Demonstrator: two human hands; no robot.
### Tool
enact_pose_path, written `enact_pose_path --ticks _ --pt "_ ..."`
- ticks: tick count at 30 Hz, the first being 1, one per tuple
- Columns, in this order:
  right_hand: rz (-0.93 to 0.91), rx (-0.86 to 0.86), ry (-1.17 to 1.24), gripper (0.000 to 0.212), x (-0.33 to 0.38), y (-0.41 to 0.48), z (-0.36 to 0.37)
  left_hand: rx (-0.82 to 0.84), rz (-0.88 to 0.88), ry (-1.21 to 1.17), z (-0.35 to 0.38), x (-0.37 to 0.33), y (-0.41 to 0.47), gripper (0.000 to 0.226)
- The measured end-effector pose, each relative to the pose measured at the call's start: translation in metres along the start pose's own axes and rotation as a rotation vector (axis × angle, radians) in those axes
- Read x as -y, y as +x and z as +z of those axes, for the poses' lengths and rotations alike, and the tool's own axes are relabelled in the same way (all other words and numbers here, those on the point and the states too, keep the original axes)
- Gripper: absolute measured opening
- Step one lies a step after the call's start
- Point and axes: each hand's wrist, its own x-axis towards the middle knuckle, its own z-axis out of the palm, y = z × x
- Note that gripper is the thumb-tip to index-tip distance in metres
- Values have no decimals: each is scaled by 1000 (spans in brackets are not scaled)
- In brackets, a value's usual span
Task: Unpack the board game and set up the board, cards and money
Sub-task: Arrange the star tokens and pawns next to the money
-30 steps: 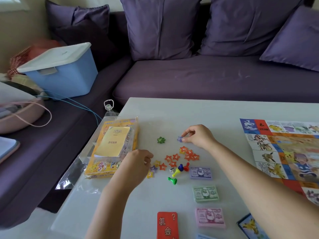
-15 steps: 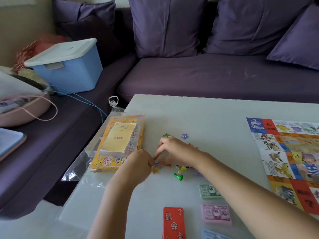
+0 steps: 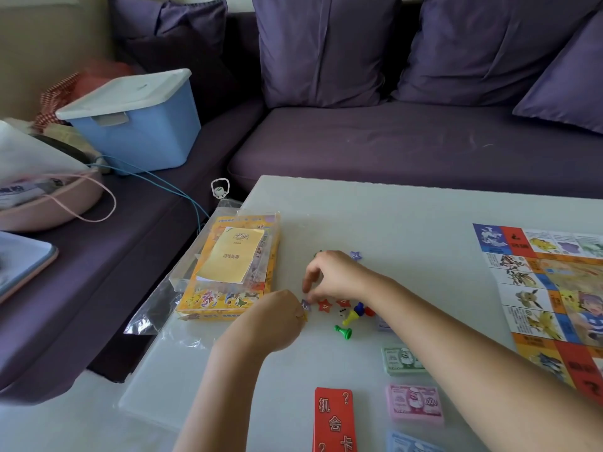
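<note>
On the table (image 3: pixel 391 216), the board (image 3: pixel 554 288) lies far right of the yellow game box (image 3: pixel 225 300). Money stacks (image 3: pixel 414 402) and red cards (image 3: pixel 334 419) sit right of it, nearer the person. Just right of the box, the right hand (image 3: pixel 336 277) pinches a purple star token (image 3: pixel 305 305). The left hand (image 3: pixel 277 318) is curled; I cannot tell what it holds.

right hand (image 3: pixel 339 278) nearer (beside left hand (image 3: pixel 277 318)), star (image 3: pixel 355 255) released

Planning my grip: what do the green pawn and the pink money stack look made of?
Green pawn: likely moulded plastic, glossy, with a highlight on its base. Pink money stack: probably thin printed paper, matt, layered edges showing along its front side.
</note>
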Motion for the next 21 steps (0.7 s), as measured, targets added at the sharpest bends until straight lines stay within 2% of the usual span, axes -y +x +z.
enact_pose_path --ticks 5,9,12,15,18,21 --pt "-73 86 -15 30 0 -3 2 -18 -37 24 -1 -1 2 29" --pt "-26 30 -47 25 4 4 1 -13 -78 52 -3 -7 -1 28" --pt "-11 52 -92 22 8 12 -1 -24 -87 37 -4 -9 -1 30" --pt "-12 76 19 17 4 15 -1 -14 -45 76 -5 -8 -3 40" --pt "-14 83 87 14 -1 14 0 12 -11 13 -2 -4 -5 52" --pt "-18 61 126 13 -4 16 3 53 -7 13 -1 -5 -6 55"
